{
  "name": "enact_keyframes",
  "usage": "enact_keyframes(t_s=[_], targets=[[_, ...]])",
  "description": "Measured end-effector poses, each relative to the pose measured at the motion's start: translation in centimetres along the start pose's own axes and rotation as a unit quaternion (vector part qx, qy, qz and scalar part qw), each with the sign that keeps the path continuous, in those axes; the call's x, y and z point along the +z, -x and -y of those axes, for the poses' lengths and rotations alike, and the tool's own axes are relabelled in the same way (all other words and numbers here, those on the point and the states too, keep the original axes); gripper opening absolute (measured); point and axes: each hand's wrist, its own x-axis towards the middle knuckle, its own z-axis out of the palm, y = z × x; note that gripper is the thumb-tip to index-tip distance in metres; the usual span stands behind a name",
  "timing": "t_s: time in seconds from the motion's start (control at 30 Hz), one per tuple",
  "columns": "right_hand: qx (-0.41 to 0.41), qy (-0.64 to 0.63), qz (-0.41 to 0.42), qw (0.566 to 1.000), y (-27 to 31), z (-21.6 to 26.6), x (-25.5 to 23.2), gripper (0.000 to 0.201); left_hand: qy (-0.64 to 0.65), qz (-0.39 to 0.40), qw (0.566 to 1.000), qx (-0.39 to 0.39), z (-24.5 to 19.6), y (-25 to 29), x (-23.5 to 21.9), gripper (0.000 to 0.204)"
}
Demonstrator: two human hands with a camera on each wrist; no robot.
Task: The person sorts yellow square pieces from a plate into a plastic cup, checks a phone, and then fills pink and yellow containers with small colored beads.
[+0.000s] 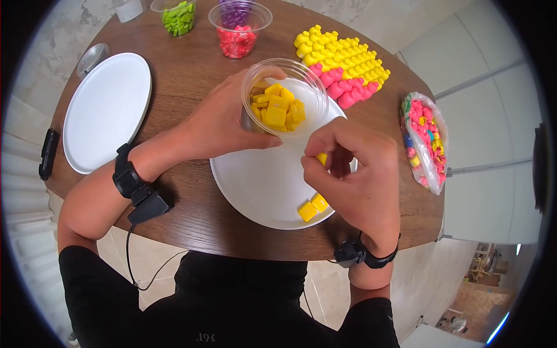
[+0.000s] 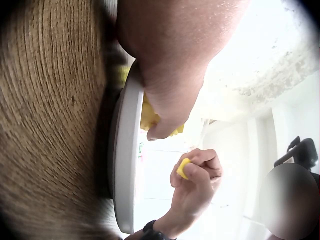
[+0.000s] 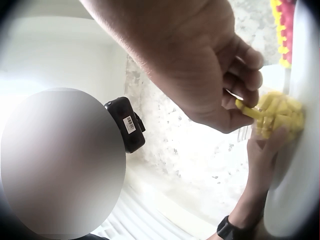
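Observation:
My left hand (image 1: 223, 116) grips a clear plastic cup (image 1: 317, 110) tilted over a white round plate (image 1: 255, 185). Small yellow square pieces (image 1: 278, 110) fill part of the cup. Between thumb and fingers, my right hand (image 1: 365, 168) pinches one yellow piece (image 2: 183, 169), just to the right of the cup and above the plate. Seen from the right wrist, this piece (image 3: 246, 109) overlaps the cup's contents. Two more yellow squares (image 1: 312, 207) lie side by side near the plate's front right rim, close under the right hand.
On the brown table (image 1: 185, 197), a white oval plate (image 1: 107, 113) stands at left. Cups of green pieces (image 1: 178, 18) and red pieces (image 1: 237, 43) are at the back. Yellow and pink bottle-shaped pieces (image 1: 342, 64) stand back right, beside a clear bag (image 1: 426, 142) of colourful pieces.

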Motion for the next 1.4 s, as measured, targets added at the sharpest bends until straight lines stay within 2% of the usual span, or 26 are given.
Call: enact_keyframes(t_s=[0.07, 0.13, 0.23, 0.3, 0.43, 0.77, 0.93, 1.17, 1.27, 1.33, 1.4], targets=[[0.0, -0.029, -0.024, 0.999, 0.0, 0.2, 0.0, 0.014, -0.004, -0.002, 1.0, 0.002, 0.0, 0.0, -0.1, 0.091], [-0.048, -0.063, -0.093, 0.992, -0.1, -0.4, 0.3, 0.015, -0.003, 0.001, 1.0, 0.001, -0.1, 0.0, -0.1, 0.091], [-0.08, -0.075, -0.137, 0.984, -0.4, -1.0, 0.7, 0.014, 0.016, 0.011, 1.0, -0.01, -0.3, 0.0, -0.1, 0.092], [-0.069, -0.086, -0.14, 0.984, -0.5, -0.9, 0.9, 0.014, 0.015, 0.009, 1.0, -0.005, -0.2, 0.0, -0.1, 0.092], [-0.063, -0.084, -0.124, 0.987, -0.6, -1.0, 1.6, 0.012, 0.026, -0.013, 0.999, 0.028, 0.3, -0.1, 0.2, 0.086], [-0.054, -0.088, -0.101, 0.99, -0.4, -1.1, 1.5, 0.011, -0.008, -0.001, 1.0, 0.02, 0.0, -0.1, -0.1, 0.089], [0.02, -0.094, -0.057, 0.994, -0.2, -0.3, 1.2, 0.007, -0.007, -0.011, 1.0, 0.016, -0.3, -0.2, -0.1, 0.087], [0.019, -0.091, -0.051, 0.994, -0.2, -0.6, 1.4, 0.008, -0.006, -0.019, 1.0, 0.02, 0.0, -0.1, 0.1, 0.089], [-0.022, -0.091, -0.077, 0.993, -0.3, -0.8, 1.6, 0.006, -0.008, -0.018, 1.0, 0.016, 0.1, 0.0, 0.1, 0.089], [0.023, -0.077, -0.044, 0.996, -0.2, -0.4, 1.1, 0.006, -0.009, -0.016, 1.0, 0.021, 0.1, -0.1, 0.0, 0.089], [0.021, -0.076, -0.045, 0.996, -0.2, -0.5, 1.2, 0.006, -0.008, -0.016, 1.0, 0.021, -0.1, -0.1, 0.0, 0.089]])
